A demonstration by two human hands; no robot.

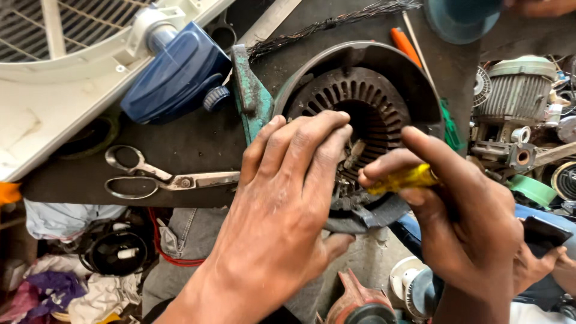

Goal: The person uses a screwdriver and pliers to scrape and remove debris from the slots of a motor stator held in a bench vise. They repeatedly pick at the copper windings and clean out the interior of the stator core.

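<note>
A round dark motor stator (360, 102) with slotted iron core sits in a grey housing at the edge of a dark workbench (180, 144). My left hand (288, 198) lies over the stator's lower left side, fingertips pressing into the core's slots. My right hand (456, 210) grips a small yellow-handled tool (408, 179) whose tip points into the core near my left fingertips. A green metal bracket (249, 96) stands just left of the housing.
Large metal scissors (156, 179) lie on the bench at left. A blue fan motor cover (174, 75) and white fan grille (60, 60) fill the upper left. An orange-handled tool (405, 45), other motors (516, 90) and rags (78, 288) surround the bench.
</note>
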